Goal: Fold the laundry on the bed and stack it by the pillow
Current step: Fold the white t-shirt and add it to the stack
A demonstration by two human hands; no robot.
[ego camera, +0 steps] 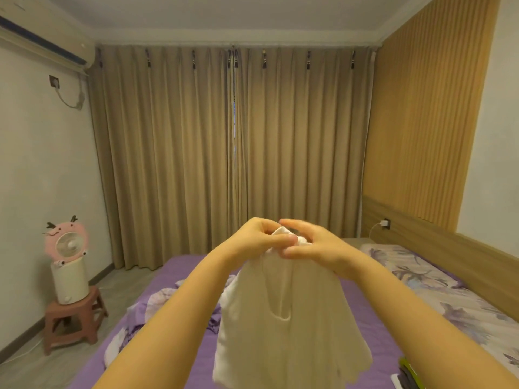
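White garment (286, 318) hangs lifted above purple bed (182, 265), top bunched.

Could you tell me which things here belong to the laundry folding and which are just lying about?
Job: white garment held up by left hand and right hand; crumpled purple laundry; bed; floral pillow.

Lying about: pink fan, stool, curtains, air conditioner.

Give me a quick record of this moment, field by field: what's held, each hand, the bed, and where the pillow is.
held item: white garment, hanging in the air over the bed
left hand: pinches the garment's top edge
right hand: pinches the same top edge, beside the left
bed: purple sheet, crumpled floral fabric on the left
pillow: floral, far right by the headboard
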